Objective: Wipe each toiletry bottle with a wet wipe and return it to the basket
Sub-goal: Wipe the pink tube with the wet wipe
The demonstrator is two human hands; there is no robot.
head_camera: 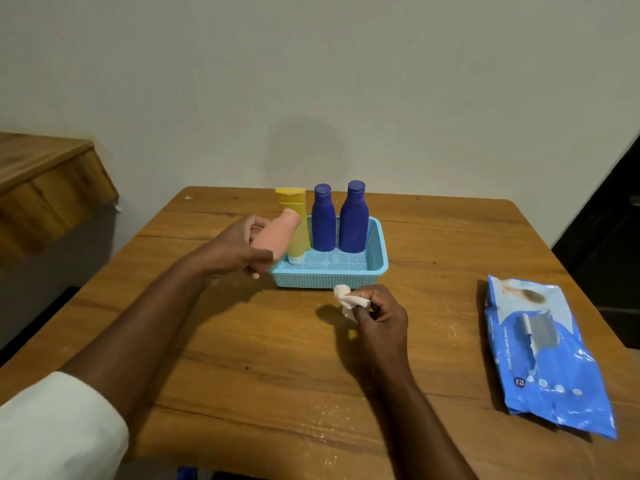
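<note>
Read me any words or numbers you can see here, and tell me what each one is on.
"72": round badge near the lower end of the wipes pack.
White line of print along the pack: reads roughly "BABY WET WIPES", too blurred to be sure.
Bottles in the basket, and the pink bottle in the left hand: no text readable.

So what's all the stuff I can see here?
Basket: one, light blue, middle of the table.
Blue bottles: two, dark blue, upright in the basket.
Yellow tube: one, yellow, cap up, in the basket's left end.
Pink bottle: one, pink, tilted, in the left hand.
Wet wipe: one, white, crumpled, in the right hand.
Wipes pack: one, blue, lying on the table's right side.
Table: one, brown wood.
Left hand: grips the pink bottle.
Right hand: pinches the wet wipe.
</note>
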